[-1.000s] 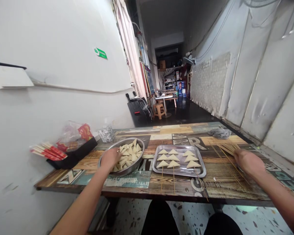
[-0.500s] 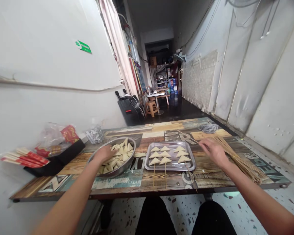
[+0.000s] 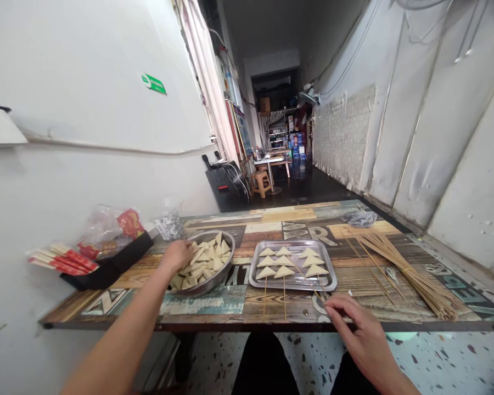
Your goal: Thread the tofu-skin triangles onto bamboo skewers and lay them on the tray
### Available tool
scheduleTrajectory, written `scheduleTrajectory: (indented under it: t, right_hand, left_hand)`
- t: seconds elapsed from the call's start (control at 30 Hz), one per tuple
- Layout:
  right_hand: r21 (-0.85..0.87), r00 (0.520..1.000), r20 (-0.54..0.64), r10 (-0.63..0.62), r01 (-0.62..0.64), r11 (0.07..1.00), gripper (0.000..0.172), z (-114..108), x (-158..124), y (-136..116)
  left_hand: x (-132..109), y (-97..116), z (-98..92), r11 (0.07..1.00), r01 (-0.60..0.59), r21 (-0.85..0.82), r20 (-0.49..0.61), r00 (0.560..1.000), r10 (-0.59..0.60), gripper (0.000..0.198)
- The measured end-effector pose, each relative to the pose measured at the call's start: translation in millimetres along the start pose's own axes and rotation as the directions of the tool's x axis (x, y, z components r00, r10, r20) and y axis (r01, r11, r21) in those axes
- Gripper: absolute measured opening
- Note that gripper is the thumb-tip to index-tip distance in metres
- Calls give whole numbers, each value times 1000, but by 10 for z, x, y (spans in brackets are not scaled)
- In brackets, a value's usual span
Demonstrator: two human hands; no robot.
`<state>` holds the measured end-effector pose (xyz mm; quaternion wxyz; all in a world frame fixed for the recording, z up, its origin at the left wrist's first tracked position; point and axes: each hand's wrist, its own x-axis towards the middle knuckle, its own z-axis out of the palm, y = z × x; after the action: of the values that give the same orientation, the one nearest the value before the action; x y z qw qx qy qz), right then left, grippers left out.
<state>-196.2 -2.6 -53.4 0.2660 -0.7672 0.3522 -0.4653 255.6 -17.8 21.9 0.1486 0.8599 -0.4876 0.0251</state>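
Note:
My left hand (image 3: 177,255) reaches into a steel bowl (image 3: 231,262) of pale tofu triangles (image 3: 206,259), its fingers curled down onto a piece. My right hand (image 3: 356,325) hovers at the table's front edge, just right of a steel tray (image 3: 333,281), and pinches a thin bamboo skewer that points toward the tray. On the tray lie several triangles (image 3: 284,271) on skewers, some sticks jutting over the near rim. A loose pile of bamboo skewers (image 3: 411,273) lies on the table to the right.
A black tray (image 3: 111,269) with red-wrapped chopsticks (image 3: 61,260) and a plastic bag (image 3: 111,227) sits at the left against the white wall. A grey cloth (image 3: 358,218) lies at the far right. Beyond the table runs a corridor with a stool (image 3: 263,184). My knees (image 3: 267,362) are under the table.
My right hand has come back from the skewer pile, past the tray, to the table's front edge with a skewer. My left hand has stayed in the bowl.

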Motion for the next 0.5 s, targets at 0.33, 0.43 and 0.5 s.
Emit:
scheduleTrajectory:
  t: [0.33, 0.43, 0.5]
  right_hand:
    - [465, 861, 334, 385, -505, 727, 22, 438, -146, -352]
    - [481, 867, 317, 385, -497, 722, 22, 505, -172, -363]
    - [465, 875, 295, 385, -483, 742, 24, 506, -194, -353]
  left_hand:
    - [-748, 846, 36, -16, 350, -937, 339, 918, 204, 26]
    - [-1006, 1131, 144, -243, 475, -846, 406, 869, 284, 22]
    - [-1140, 1267, 238, -283, 468, -837, 401, 877, 264, 22]
